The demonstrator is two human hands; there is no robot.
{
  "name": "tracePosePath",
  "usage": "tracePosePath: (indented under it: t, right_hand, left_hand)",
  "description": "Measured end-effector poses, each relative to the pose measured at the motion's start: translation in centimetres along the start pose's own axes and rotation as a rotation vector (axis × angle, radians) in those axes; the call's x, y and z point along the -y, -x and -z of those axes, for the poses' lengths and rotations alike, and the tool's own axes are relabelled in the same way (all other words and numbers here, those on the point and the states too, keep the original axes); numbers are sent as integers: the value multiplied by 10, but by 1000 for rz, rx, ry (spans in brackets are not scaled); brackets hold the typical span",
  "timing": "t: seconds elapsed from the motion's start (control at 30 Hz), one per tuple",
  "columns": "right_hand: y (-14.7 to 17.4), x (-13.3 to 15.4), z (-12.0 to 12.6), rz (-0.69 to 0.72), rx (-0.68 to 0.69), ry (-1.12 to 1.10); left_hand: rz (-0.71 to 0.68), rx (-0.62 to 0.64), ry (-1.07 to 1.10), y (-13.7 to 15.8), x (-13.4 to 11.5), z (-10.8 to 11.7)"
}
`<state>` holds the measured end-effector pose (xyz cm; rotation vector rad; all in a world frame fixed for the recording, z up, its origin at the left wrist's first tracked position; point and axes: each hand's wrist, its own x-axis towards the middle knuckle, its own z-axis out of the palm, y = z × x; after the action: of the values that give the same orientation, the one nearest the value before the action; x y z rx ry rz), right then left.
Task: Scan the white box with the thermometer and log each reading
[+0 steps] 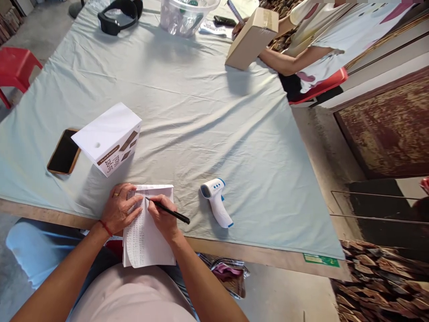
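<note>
A black pen [172, 211] is gripped in my right hand [163, 217], its tip on a white notepad [152, 250] at the table's front edge. Handwritten lines cover the left part of the page. My left hand [121, 208] lies flat with fingers stretched over the pad's upper left. To the right of the pad rests a white and blue infrared thermometer [216, 201]. Beyond my left hand stands a white box [110, 136] with brown print, and left of it lies a smartphone [64, 152] with a dark screen.
Across the table, a co-worker's forearm [281, 62] rests beside a cardboard box [253, 38]. A clear plastic tub [186, 18] and a black headset [119, 18] are at the far side. A red stool [18, 69] stands left; stacked firewood [382, 286] lies lower right.
</note>
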<state>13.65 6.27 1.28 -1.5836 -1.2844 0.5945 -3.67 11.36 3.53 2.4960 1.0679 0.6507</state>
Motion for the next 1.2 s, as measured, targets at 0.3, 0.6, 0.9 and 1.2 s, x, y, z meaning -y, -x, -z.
tracePosePath:
  t: [0.3, 0.6, 0.9, 1.2]
  right_hand:
    - [-1, 0, 1, 8, 5, 9]
    - [0, 0, 1, -6, 4, -21]
    - [0, 0, 2, 13, 6, -13]
    - [2, -3, 1, 71, -60, 9]
  left_hand:
    - [17, 15, 12, 0, 0, 0]
    - [-30, -21, -30, 0, 1, -1]
    - [-5, 0, -23, 0, 1, -1]
    - [-16, 0, -23, -1, 0, 1]
